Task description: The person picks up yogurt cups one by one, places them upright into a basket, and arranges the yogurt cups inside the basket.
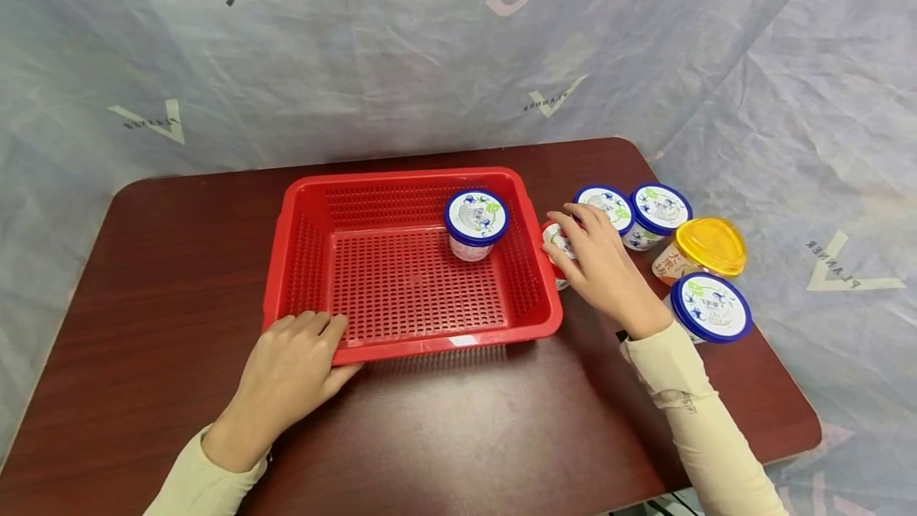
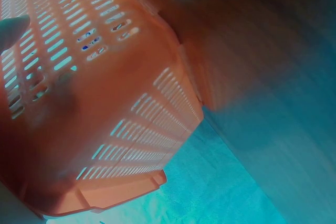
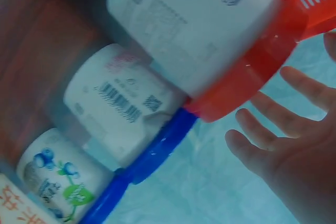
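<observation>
My left hand (image 1: 294, 361) grips the near left corner of the red plastic basket (image 1: 430, 345), fingers over the rim and thumb below it on the outer side. Inside the basket, at its right end, stands a tub with a blue lid (image 1: 476, 217). Over a white tub with a red lid (image 1: 555, 236), just right of the basket, my right hand (image 1: 602, 273) hovers with fingers spread and relaxed. In the right wrist view its fingertips are close to the red lid (image 3: 252, 85), which is not enclosed by them. The left wrist view shows the basket's slotted wall (image 2: 121, 87).
Right of the red-lidded tub stand two blue-lidded tubs (image 1: 616, 209) (image 1: 661, 207). Nearer the right edge are a tub with a yellow lid (image 1: 712, 245) and another blue-lidded tub (image 1: 712, 307). All stand on a dark wooden table (image 1: 179, 261), with grey printed sheeting (image 1: 430, 62) behind.
</observation>
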`<state>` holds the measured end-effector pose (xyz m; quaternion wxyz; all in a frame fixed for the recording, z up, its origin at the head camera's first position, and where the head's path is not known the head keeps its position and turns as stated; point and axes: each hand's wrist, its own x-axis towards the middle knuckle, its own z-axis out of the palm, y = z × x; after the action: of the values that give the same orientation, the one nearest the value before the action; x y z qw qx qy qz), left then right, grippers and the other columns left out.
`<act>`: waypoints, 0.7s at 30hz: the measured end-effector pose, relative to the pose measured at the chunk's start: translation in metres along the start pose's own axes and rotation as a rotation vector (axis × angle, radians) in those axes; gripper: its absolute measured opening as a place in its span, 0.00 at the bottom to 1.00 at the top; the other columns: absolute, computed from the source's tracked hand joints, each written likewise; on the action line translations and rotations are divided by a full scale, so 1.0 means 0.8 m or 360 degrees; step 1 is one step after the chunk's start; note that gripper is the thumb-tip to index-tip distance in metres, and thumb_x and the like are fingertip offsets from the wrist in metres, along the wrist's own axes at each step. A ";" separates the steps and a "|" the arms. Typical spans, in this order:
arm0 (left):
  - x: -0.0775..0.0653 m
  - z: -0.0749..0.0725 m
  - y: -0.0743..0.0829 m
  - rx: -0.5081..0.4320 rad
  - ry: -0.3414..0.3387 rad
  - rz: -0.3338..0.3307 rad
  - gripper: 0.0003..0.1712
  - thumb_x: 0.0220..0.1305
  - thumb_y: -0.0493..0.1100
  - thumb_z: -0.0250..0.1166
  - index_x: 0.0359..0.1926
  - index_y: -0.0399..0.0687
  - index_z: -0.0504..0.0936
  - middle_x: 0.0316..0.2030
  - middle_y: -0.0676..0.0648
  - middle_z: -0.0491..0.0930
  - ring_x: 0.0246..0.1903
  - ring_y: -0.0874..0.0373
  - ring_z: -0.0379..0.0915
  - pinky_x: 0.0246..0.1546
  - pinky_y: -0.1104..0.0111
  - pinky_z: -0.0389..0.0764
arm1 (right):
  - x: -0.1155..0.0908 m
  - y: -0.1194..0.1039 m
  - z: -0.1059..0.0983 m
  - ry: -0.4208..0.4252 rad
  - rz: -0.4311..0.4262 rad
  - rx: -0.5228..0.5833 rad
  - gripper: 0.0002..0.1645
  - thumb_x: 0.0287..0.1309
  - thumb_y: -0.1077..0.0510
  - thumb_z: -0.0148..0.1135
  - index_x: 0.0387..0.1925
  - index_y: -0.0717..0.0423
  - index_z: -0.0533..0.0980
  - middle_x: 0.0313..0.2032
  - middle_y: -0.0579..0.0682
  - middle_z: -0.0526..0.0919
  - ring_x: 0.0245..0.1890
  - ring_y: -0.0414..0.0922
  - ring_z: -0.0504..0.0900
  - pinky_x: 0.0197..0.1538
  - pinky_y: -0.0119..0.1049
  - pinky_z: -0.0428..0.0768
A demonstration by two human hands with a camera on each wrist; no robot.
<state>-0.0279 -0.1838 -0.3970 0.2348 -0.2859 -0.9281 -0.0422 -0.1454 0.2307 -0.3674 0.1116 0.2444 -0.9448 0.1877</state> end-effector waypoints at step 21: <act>0.001 0.000 0.000 -0.0008 0.0016 -0.0002 0.23 0.56 0.57 0.61 0.28 0.39 0.77 0.22 0.43 0.77 0.20 0.46 0.73 0.22 0.56 0.75 | -0.008 0.011 0.020 -0.0119 0.0059 0.0038 0.34 0.67 0.47 0.59 0.71 0.50 0.64 0.70 0.60 0.63 0.70 0.59 0.61 0.66 0.63 0.63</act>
<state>-0.0287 -0.1832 -0.3965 0.2388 -0.2855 -0.9270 -0.0461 -0.1463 0.2340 -0.3866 0.0699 0.2351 -0.9503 0.1916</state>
